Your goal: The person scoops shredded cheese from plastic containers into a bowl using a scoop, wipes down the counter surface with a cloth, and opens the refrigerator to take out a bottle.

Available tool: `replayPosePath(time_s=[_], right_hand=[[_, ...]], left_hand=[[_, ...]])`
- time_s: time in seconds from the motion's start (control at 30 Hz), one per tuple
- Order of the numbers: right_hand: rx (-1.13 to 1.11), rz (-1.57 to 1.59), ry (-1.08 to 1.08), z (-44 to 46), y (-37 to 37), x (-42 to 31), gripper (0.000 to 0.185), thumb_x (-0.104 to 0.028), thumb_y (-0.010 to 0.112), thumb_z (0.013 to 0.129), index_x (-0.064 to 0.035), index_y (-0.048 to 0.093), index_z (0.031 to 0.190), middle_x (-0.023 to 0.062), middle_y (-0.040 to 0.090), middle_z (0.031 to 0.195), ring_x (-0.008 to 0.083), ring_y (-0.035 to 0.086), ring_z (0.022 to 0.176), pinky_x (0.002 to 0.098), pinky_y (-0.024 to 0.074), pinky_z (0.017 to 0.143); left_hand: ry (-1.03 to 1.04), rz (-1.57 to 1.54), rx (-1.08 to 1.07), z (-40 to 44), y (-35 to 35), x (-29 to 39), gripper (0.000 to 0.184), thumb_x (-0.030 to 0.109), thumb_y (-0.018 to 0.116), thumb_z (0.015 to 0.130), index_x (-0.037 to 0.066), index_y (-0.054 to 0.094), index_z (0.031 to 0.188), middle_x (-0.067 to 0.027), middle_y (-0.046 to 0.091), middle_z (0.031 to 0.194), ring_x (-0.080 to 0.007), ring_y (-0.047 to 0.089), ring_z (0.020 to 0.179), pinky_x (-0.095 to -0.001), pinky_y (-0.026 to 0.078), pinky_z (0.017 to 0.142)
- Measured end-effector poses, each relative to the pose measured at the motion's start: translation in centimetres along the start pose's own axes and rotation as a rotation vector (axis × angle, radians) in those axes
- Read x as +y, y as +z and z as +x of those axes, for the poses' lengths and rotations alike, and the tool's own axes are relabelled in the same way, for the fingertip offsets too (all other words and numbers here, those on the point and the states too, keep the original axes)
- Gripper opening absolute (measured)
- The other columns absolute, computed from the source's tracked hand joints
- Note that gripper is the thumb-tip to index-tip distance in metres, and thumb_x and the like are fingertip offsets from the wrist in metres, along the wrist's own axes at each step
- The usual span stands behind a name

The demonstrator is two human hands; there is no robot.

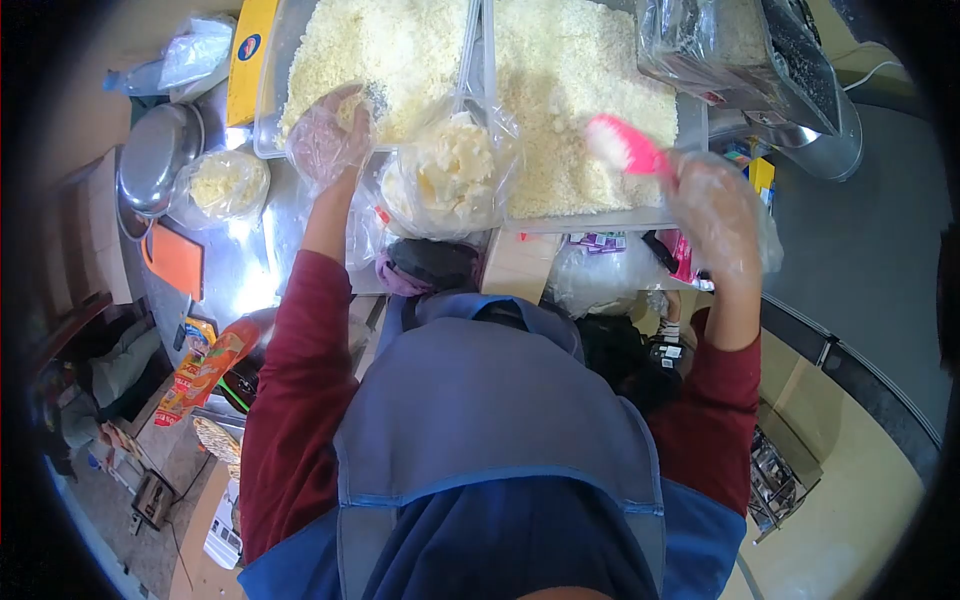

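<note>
My left hand (pixel 332 142), in a clear plastic glove, is over the near edge of the left tub (pixel 268 130). Its fingers curl inward, and what they hold, if anything, is unclear. Pale grated crumbs (pixel 385 50) fill that tub. My right hand (pixel 718 215), also gloved, grips a pink spatula (pixel 648 152) with white stuff on its head. The spatula is above the right side of the second tub (pixel 600 212), which holds more pale crumbs (pixel 580 110). Between my arms, an open plastic bag (pixel 505 150) contains soft, pale yellow chunks (pixel 450 165) resembling butter.
A smaller bag of pale shreds (pixel 222 188), a metal pot (pixel 160 160) and an orange board (pixel 172 260) are at left. A yellow box (pixel 250 60) stands beside the left tub. A plastic-wrapped metal machine (pixel 745 60) overhangs the right tub's far corner.
</note>
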State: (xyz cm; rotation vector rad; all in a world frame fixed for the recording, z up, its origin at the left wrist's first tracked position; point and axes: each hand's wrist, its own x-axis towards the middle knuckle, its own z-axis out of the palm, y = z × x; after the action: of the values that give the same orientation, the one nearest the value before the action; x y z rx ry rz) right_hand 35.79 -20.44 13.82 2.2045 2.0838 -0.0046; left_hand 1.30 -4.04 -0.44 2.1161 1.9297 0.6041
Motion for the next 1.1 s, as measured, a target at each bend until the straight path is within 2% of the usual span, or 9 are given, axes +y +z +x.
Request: replayPosePath(time_s=[0.17, 0.2, 0.33, 0.53, 0.63, 0.7, 0.8, 1.03, 1.1], right_hand=[[-0.098, -0.050, -0.156, -1.6, 0.1, -3.8, 0.004, -0.014, 0.060, 0.075, -0.0097, 0.059, 0.074, 0.0098, 0.060, 0.072, 0.0239, 0.061, 0.074, 0.0385, 0.0480, 0.067], [0.277, 0.075, -0.314, -2.2, 2.3, -3.2, 0.003, -0.014, 0.062, 0.074, -0.0109, 0.060, 0.075, 0.0076, 0.057, 0.064, 0.0237, 0.060, 0.065, 0.0373, 0.0484, 0.062], [0.439, 0.244, -0.368, -1.0, 6.5, -2.4, 0.004, -0.013, 0.063, 0.075, -0.0117, 0.062, 0.078, 0.0052, 0.059, 0.066, 0.0225, 0.060, 0.068, 0.0368, 0.0482, 0.064], [-0.141, -0.029, 0.015, -0.7, 2.8, -2.2, 0.005, -0.016, 0.061, 0.081, -0.0129, 0.065, 0.079, 0.0065, 0.062, 0.070, 0.0255, 0.063, 0.068, 0.0390, 0.0490, 0.060], [0.265, 0.294, -0.392, -1.7, 5.8, -1.8, 0.012, -0.023, 0.060, 0.083, -0.0130, 0.066, 0.078, 0.0104, 0.062, 0.067, 0.0283, 0.063, 0.065, 0.0409, 0.0492, 0.059], [-0.149, -0.157, -0.090, -0.1, 5.3, -0.9, 0.015, -0.026, 0.059, 0.081, -0.0124, 0.066, 0.082, 0.0121, 0.064, 0.077, 0.0291, 0.063, 0.076, 0.0415, 0.0494, 0.068], [-0.008, -0.009, -0.033, -0.6, 2.4, 2.6, 0.016, -0.025, 0.060, 0.078, -0.0101, 0.065, 0.083, 0.0117, 0.064, 0.082, 0.0288, 0.063, 0.083, 0.0416, 0.0489, 0.074], [-0.168, 0.241, -0.369, 0.1, 10.3, 3.9, 0.031, -0.034, 0.053, 0.089, -0.0084, 0.067, 0.099, 0.0149, 0.065, 0.089, 0.0308, 0.063, 0.081, 0.0424, 0.0479, 0.075], [-0.726, 0.463, -0.147, 3.3, 9.6, 1.7, 0.030, -0.030, 0.056, 0.082, -0.0031, 0.066, 0.091, 0.0172, 0.065, 0.088, 0.0323, 0.062, 0.080, 0.0406, 0.0474, 0.072]], left_hand=[[0.025, 0.006, 0.007, 0.0, 0.0, -0.2, 0.028, 0.027, 0.064, 0.080, 0.027, 0.068, 0.108, -0.0098, 0.066, 0.110, -0.0284, 0.061, 0.104, -0.0396, 0.045, 0.092], [0.006, 0.011, -0.016, 0.0, -0.2, 0.0, 0.028, 0.027, 0.064, 0.080, 0.027, 0.068, 0.108, -0.0095, 0.066, 0.111, -0.0286, 0.061, 0.104, -0.0398, 0.045, 0.092], [0.014, 0.017, -0.026, 0.1, 0.0, -0.1, 0.028, 0.026, 0.064, 0.080, 0.028, 0.068, 0.108, -0.0086, 0.066, 0.111, -0.0286, 0.061, 0.104, -0.0398, 0.045, 0.092], [0.014, 0.060, -0.038, -0.2, -0.1, -0.1, 0.028, 0.026, 0.063, 0.081, 0.028, 0.067, 0.109, -0.0088, 0.066, 0.109, -0.0289, 0.061, 0.104, -0.0396, 0.046, 0.091], [-0.025, 0.042, -0.063, 0.0, -0.1, -0.1, 0.028, 0.027, 0.063, 0.082, 0.029, 0.067, 0.109, -0.0089, 0.066, 0.110, -0.0289, 0.061, 0.104, -0.0395, 0.046, 0.092], [-0.014, 0.056, -0.073, -0.2, -0.2, -0.2, 0.028, 0.027, 0.062, 0.082, 0.029, 0.067, 0.110, -0.0092, 0.066, 0.110, -0.0288, 0.061, 0.105, -0.0394, 0.045, 0.092], [-0.007, 0.077, -0.083, 0.2, -0.2, -0.1, 0.028, 0.027, 0.061, 0.083, 0.028, 0.066, 0.110, -0.0097, 0.066, 0.110, -0.0288, 0.060, 0.105, -0.0392, 0.045, 0.092], [0.007, 0.070, -0.087, -0.1, -0.1, -0.1, 0.026, 0.031, 0.057, 0.086, 0.028, 0.066, 0.110, -0.0102, 0.066, 0.108, -0.0292, 0.061, 0.102, -0.0392, 0.046, 0.091], [0.014, 0.096, -0.089, -0.1, -0.2, -0.1, 0.026, 0.031, 0.055, 0.087, 0.028, 0.066, 0.110, -0.0105, 0.066, 0.108, -0.0291, 0.061, 0.102, -0.0394, 0.046, 0.090]])
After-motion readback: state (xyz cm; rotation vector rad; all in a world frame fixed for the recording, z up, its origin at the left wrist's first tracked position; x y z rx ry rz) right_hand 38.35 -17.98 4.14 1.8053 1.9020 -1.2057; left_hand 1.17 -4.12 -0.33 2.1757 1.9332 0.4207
